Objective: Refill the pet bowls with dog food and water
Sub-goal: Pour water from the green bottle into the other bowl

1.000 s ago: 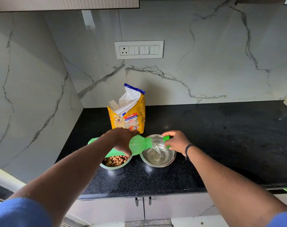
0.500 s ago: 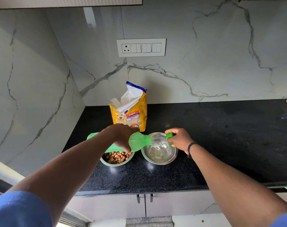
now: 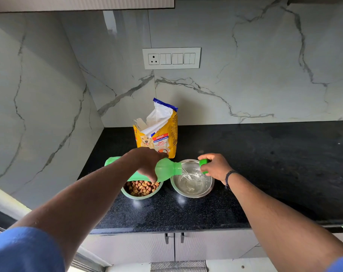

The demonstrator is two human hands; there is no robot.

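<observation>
Your left hand (image 3: 147, 163) grips one green bottle (image 3: 164, 171), its long axis lying nearly level, mouth pointing right over the steel bowl (image 3: 192, 181); water streams from the mouth into that bowl. Your right hand (image 3: 215, 167), at the steel bowl's right rim, pinches one green cap (image 3: 204, 163). Two bowls stand on the black table (image 3: 264, 173): left of the steel bowl, touching or nearly so, a green bowl (image 3: 141, 191) of kibble. Behind it stands one open yellow food bag (image 3: 159, 132).
</observation>
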